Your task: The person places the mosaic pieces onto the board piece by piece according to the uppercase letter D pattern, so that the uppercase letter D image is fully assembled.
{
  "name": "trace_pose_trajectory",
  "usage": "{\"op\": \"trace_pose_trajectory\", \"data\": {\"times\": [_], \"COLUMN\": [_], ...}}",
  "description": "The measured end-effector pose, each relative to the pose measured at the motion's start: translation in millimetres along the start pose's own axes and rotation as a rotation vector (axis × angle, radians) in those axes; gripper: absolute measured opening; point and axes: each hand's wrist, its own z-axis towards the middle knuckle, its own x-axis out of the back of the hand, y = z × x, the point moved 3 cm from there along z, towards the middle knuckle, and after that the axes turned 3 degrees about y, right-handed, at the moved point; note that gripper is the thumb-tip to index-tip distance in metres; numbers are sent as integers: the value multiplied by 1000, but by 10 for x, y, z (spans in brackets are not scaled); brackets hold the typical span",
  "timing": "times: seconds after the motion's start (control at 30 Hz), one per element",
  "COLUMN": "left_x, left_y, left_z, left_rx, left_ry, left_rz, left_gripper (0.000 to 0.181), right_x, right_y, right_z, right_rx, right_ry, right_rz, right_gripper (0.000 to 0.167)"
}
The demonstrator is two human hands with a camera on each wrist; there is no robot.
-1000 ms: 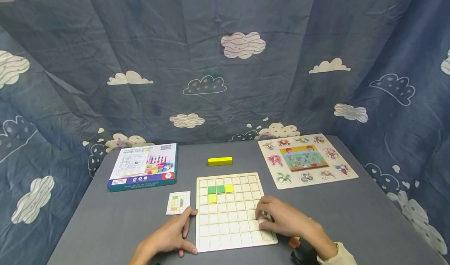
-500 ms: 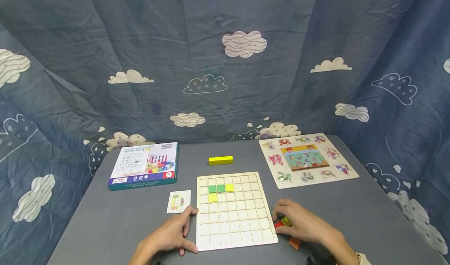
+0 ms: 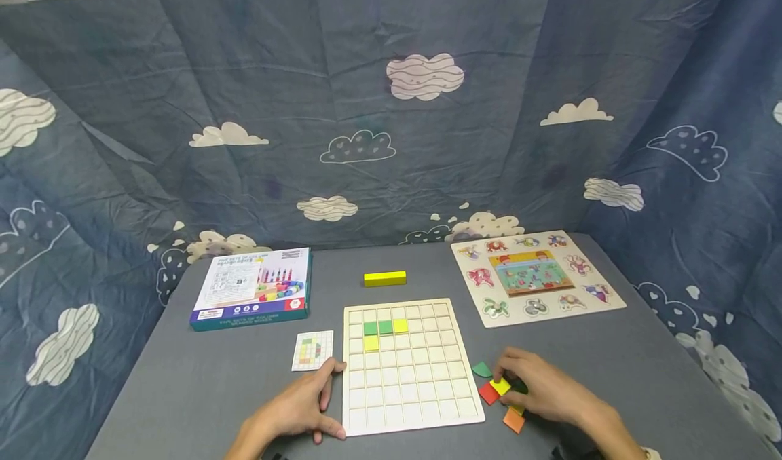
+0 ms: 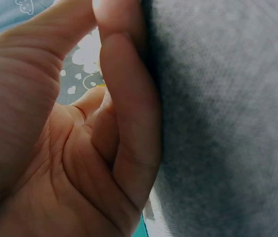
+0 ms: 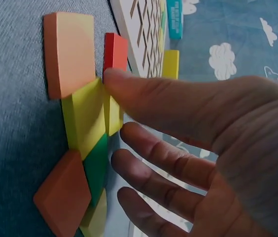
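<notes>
From my remote seat I see the right hand [image 3: 540,387] low over a loose cluster of coloured tiles, to the right of the pale wooden grid board [image 3: 415,373]. Its thumb and index fingertip bracket a bright yellow tile [image 3: 501,386], flat-faced and straight-edged, which meets a red tile [image 3: 489,393]; the gap is narrow, but I cannot tell whether the tile is pinched. The right wrist view shows me the other fingertips spread apart. Just beside the board lies a green tile [image 3: 481,370] with a curved edge, and nearer me an orange tile [image 3: 514,420]; the tiles look thick, their sides darker than their tops. On the board I count 4 squares: 2 green squares [image 3: 377,328] and 1 yellow square [image 3: 400,326] in a row, plus 1 more yellow below the first green. The left hand [image 3: 293,406], thumb and index finger spread wide, touches the board's left edge without grasping anything. A small patterned card [image 3: 313,351] lies just beyond it.
</notes>
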Motion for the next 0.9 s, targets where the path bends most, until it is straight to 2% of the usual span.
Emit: {"op": "trace_pose_trajectory", "data": {"times": [0.43,0.9], "left_x": [-1,0], "left_y": [4,-8], "left_z": [-10,-5], "left_rx": [-9,1], "left_ry": [-1,-1], "left_rz": [-3,-1], "left_gripper": [91,94], "right_x": [17,-18], "right_y": [62,30], "right_z": [-14,52], "right_rx": [18,45], "right_ry": [-10,20], "right_rz": [30,-2], "right_gripper": [18,24]}}
